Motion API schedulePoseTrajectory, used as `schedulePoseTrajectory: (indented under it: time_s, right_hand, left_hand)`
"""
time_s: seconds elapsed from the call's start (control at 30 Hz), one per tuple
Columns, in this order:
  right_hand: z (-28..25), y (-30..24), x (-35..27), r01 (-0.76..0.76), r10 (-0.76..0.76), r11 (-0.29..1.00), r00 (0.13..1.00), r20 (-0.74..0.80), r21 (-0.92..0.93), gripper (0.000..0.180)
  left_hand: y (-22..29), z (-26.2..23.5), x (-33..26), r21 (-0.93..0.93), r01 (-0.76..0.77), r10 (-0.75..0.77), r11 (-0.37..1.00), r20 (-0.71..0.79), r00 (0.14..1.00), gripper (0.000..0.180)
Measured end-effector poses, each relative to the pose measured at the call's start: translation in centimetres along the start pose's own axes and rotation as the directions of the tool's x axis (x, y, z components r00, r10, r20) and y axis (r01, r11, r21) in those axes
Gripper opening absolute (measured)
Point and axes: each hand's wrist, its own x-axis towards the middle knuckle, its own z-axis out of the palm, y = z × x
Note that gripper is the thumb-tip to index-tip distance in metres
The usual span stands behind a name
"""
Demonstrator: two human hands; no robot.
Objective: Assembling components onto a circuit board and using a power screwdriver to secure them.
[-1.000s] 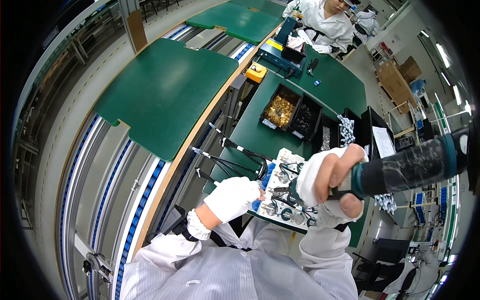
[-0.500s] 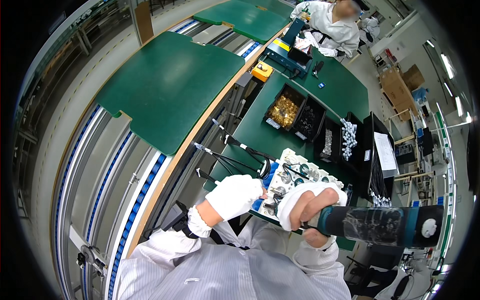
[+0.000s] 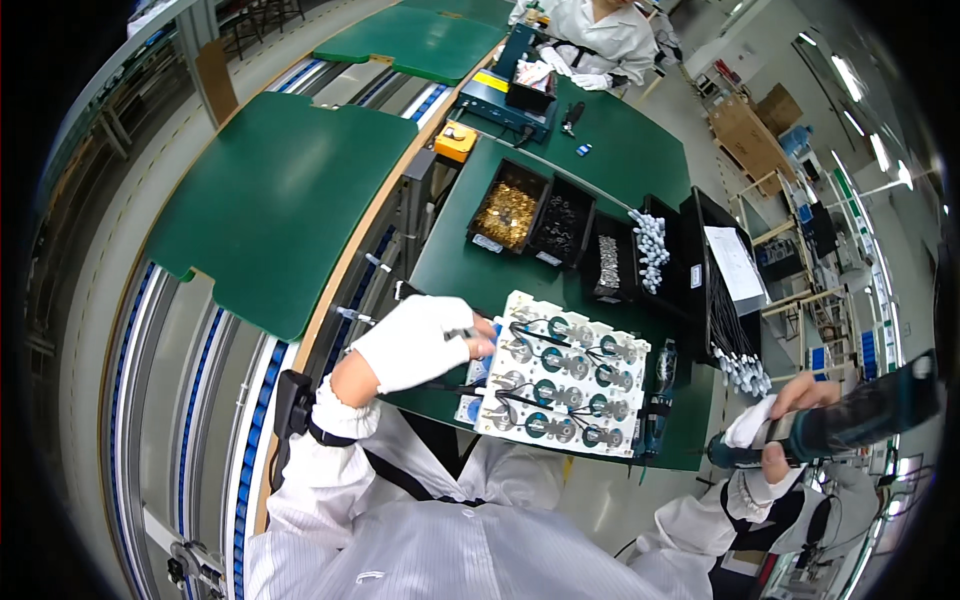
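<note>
My left hand [image 3: 418,342], in a white glove with bare fingertips, is at the left edge of a white fixture plate [image 3: 490,418]. Its thumb and fingers curl together beside a blue part [image 3: 478,372]; what lies between them is hidden. Rows of round metal pieces with teal rings [image 3: 548,392] and black cables [image 3: 530,332] sit in the plate. Well off to the right of the table, my right hand [image 3: 785,425] is wrapped round a black and teal power screwdriver [image 3: 865,415]. The tool is held away from the plate, slightly blurred.
Black bins of brass parts [image 3: 507,212], dark parts [image 3: 562,222] and silver screws [image 3: 608,262] stand behind the plate. A long black bin [image 3: 708,290] holds cables with pale connectors. A conveyor [image 3: 240,420] runs along the left. A co-worker [image 3: 600,45] sits at the far end.
My right hand has swung the power screwdriver off the plate, out to the right. The plate now shows uncovered. My left hand has shifted up along the plate's left edge. The view has turned.
</note>
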Motion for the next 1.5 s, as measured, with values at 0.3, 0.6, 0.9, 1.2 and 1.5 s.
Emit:
schedulePoseTrajectory:
  time_s: [0.3,0.6,0.9,1.2,1.5]
  right_hand:
    - [-13.9,9.3,-20.2,-0.817,0.843,0.213,0.431,-0.321,-0.536,0.022]
    - [-14.2,20.8,-17.4,-0.395,0.817,-0.010,0.527,-0.235,-0.919,0.042]
    - [5.1,23.8,8.2,-0.261,0.553,0.776,0.720,0.420,-0.575,0.024]
    - [9.0,33.6,8.1,-0.111,0.675,0.525,0.657,0.334,-0.844,0.028]
    - [9.9,35.0,8.6,0.076,0.485,0.502,0.800,0.354,-0.861,0.016]
  left_hand:
    - [-4.2,4.1,21.4,0.311,-0.132,0.119,0.941,0.061,0.991,0.021]
    - [-8.2,9.3,27.9,0.801,-0.417,0.239,0.429,0.345,0.908,0.014]
    - [-10.0,11.6,30.1,0.763,-0.335,0.180,0.552,0.283,0.942,0.019]
    - [-7.8,9.8,28.6,0.542,-0.286,0.244,0.791,0.149,0.958,0.019]
    - [-4.3,6.2,25.4,0.026,0.174,-0.172,0.984,-0.061,0.983,0.014]
